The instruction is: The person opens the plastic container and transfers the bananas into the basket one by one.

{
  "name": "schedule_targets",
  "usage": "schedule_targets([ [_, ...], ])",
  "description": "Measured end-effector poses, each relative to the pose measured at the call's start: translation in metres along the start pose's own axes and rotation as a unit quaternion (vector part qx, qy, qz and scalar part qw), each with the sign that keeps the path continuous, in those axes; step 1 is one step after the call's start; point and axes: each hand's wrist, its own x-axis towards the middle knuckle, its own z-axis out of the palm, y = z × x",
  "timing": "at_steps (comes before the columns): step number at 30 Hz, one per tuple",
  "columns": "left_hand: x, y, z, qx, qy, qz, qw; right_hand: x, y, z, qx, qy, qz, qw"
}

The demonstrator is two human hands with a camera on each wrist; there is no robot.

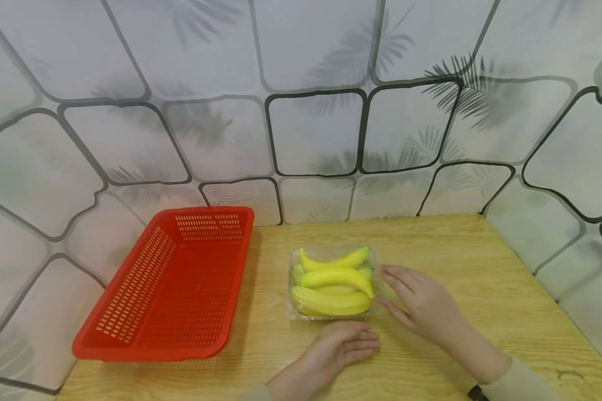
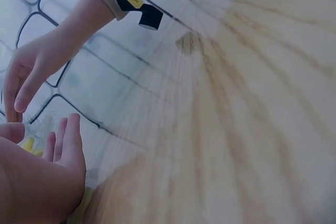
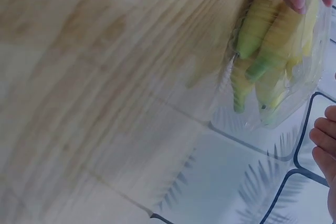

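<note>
A clear plastic box (image 1: 289,313) holding several yellow bananas (image 1: 335,277) with greenish tips sits on the wooden table in the head view. My right hand (image 1: 423,303) is beside the box's right end, its extended fingertips right at the wall. In front of the box lies my left hand (image 1: 338,351), palm turned inward, fingers loosely extended and holding nothing. The left wrist view has the left hand (image 2: 44,179) low and the right hand (image 2: 34,72) above it. In the right wrist view the bananas (image 3: 273,40) show through the ribbed wall, with right-hand fingers (image 3: 326,135) at the edge.
A red plastic basket (image 1: 231,278) with slotted sides stands left of the box, with nothing in it. Behind the wooden table (image 1: 431,239) rises a wall covering (image 1: 316,133) with a stone-and-leaf pattern, which also borders both sides.
</note>
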Motion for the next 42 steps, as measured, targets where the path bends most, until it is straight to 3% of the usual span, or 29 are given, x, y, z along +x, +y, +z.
schedule_targets([
  [11,0.007,-0.004,0.011,-0.009,0.024,0.000,0.9997,-0.016,0.001,0.002,0.001,0.005,0.004,1.000],
  [21,0.014,-0.006,0.015,-0.012,0.007,0.013,0.9998,-0.025,0.001,0.001,0.013,-0.024,0.034,0.999],
  [28,0.015,-0.008,0.018,-0.025,0.000,0.012,0.9996,-0.027,0.002,0.003,0.028,-0.013,0.005,1.000],
  [38,0.016,-0.009,0.019,-0.024,-0.019,0.022,0.9993,-0.031,0.002,0.002,0.030,-0.052,0.008,0.998],
  [42,0.017,-0.009,0.020,-0.031,-0.025,0.024,0.9989,-0.030,0.002,0.003,0.029,-0.048,-0.001,0.998],
])
